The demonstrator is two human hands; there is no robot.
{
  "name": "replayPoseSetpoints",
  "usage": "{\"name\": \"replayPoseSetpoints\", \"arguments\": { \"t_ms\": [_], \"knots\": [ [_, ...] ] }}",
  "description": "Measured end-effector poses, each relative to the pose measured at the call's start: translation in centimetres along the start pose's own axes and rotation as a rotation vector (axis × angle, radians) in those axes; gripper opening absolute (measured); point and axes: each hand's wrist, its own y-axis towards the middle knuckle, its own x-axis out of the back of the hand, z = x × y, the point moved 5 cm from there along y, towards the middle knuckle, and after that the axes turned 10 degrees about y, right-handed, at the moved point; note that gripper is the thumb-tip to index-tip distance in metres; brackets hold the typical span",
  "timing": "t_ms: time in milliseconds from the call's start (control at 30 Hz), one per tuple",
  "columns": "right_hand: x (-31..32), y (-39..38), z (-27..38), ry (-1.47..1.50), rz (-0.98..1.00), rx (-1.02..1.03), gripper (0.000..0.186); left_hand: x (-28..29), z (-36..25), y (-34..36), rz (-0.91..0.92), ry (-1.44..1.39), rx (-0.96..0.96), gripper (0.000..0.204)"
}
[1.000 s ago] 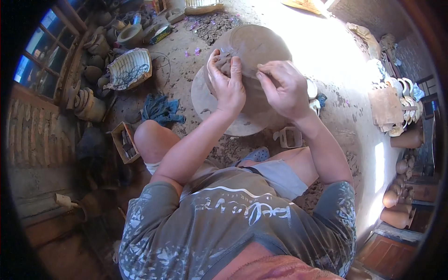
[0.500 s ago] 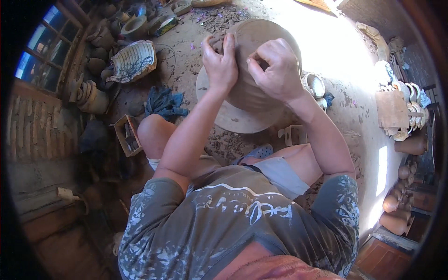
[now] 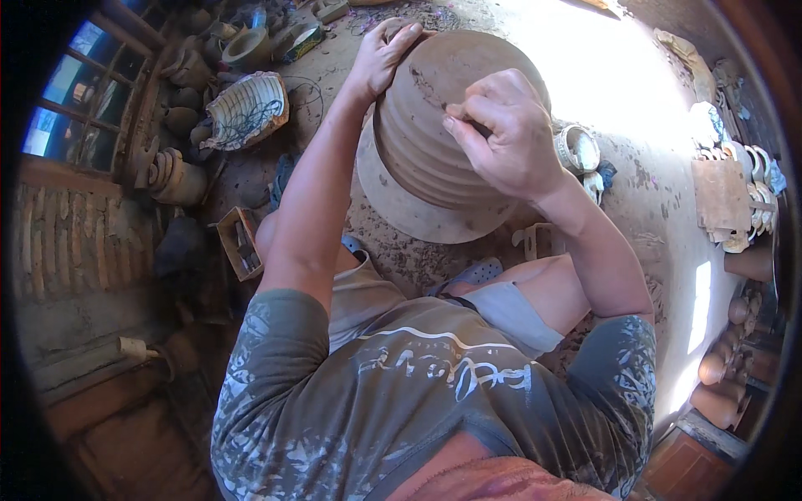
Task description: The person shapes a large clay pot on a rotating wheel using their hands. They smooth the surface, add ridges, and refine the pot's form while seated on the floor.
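Note:
A large ribbed clay pot stands in front of me, its broad, flat top face toward me. Beneath it is a pale round wheel disc. My left hand is at the pot's far left edge, thumb and fingers curled around a brown clay lump that is mostly hidden. Over the right part of the top, my right hand is closed in a pinch. What it holds is hidden by the fingers. Dark scrapes or crumbs mark the top face near its left side.
A corrugated curved piece and several pots lie at the left, below a window. A small wooden box with tools sits by my left knee. At the right are a light-coloured container, a brown board and several clay pots.
My left hand has moved away from me, up to the pot's far left edge, uncovering the ribbed side. My right hand stays closed over the top, slightly lower and farther right in view.

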Motion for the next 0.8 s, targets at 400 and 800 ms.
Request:
{"name": "replayPoseSetpoints", "arguments": {
  "t_ms": [400, 800],
  "knots": [
    [6.9, -4.3, -5.6, 0.107, 0.092, -0.034, 0.009, 0.2, 0.8, -0.2, -0.004, -0.039, 0.11, 0.037],
    [6.0, -7.8, -4.1, 0.32, 0.26, -0.806, 0.086, -0.6, -2.4, -7.2, -0.469, -0.026, 0.274, 0.045]
  ]
}}
